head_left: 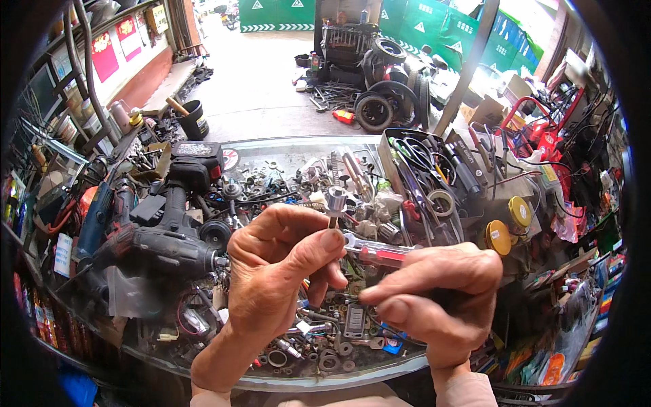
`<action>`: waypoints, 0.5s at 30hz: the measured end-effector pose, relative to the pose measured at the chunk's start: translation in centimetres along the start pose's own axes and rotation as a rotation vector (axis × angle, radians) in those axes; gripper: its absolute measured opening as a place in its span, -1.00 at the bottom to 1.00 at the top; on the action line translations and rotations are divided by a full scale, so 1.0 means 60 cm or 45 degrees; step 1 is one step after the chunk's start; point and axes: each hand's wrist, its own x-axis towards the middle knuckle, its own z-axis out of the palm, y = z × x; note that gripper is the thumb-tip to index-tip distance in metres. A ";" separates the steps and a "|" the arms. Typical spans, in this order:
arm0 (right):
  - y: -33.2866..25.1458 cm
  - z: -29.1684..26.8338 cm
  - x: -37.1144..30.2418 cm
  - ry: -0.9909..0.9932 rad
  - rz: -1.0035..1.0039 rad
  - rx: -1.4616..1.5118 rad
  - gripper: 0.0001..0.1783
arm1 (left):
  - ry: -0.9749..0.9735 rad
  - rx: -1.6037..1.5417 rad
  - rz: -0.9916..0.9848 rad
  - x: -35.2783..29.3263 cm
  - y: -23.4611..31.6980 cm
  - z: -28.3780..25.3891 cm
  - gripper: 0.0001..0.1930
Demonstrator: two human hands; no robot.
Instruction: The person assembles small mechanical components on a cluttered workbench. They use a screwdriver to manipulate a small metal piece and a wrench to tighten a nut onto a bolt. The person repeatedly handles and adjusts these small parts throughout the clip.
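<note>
Above cluttered glass table (285,152): left hand (271,271), fingers pinched narrow on stem of small metal fitting (336,202), cap end up. Right hand (434,292), fingers closed around screwdriver (376,251) with red-and-clear handle, shaft toward fitting, just beside left thumb. Below: loose washers (319,356), nuts. Left of hands: black cordless drill (173,224). Right: yellow tins (508,224), tape roll (442,202).

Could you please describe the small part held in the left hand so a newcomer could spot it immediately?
Start at the cluttered glass-topped counter and find the left hand raised above its middle. Pinched at its fingertips is a small metal fitting: a silvery cap on a thin stem, held upright in the air, unlike the loose parts lying below.
</note>
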 end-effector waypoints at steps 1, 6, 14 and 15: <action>-0.010 0.004 -0.001 0.032 0.001 0.050 -0.89 | -0.008 0.015 0.029 0.000 0.001 0.000 -0.84; 0.013 0.015 0.019 0.209 0.339 0.060 -0.55 | 0.007 0.174 0.093 -0.010 0.003 0.009 -0.86; -0.003 0.001 -0.002 -0.115 0.158 0.140 -0.72 | 0.059 0.157 0.146 0.001 0.010 0.001 -0.86; -0.003 0.005 -0.001 -0.019 0.214 0.101 -0.65 | 0.054 0.172 0.120 0.000 0.010 0.002 -0.86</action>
